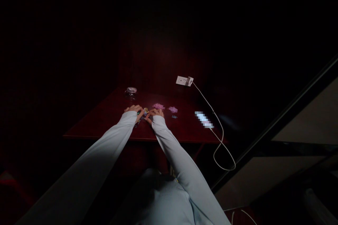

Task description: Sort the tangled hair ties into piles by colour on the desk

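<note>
My left hand (134, 109) rests over the table, fingers bent towards the middle and closed around small things I cannot make out. Facing it, my right hand (155, 113) has its thumb and fingers drawn together near the same spot. Between the two lies a small yellow looped thing (146, 110), with small purplish and dark pieces (138, 123) around and below it. Just beyond my right hand is a heap of pink thin strands or loops (158, 106). A smaller pink-purple heap (173, 109) lies to its right, and a little blue-green heap (174, 116) sits nearer me.
The dark red table (92, 126) has a clear round container (131, 91) at its back left. A lit phone (204, 120) lies on the right, its white cable (223, 133) looping past the edge to a charger in the wall socket (182, 81). The surroundings are dark.
</note>
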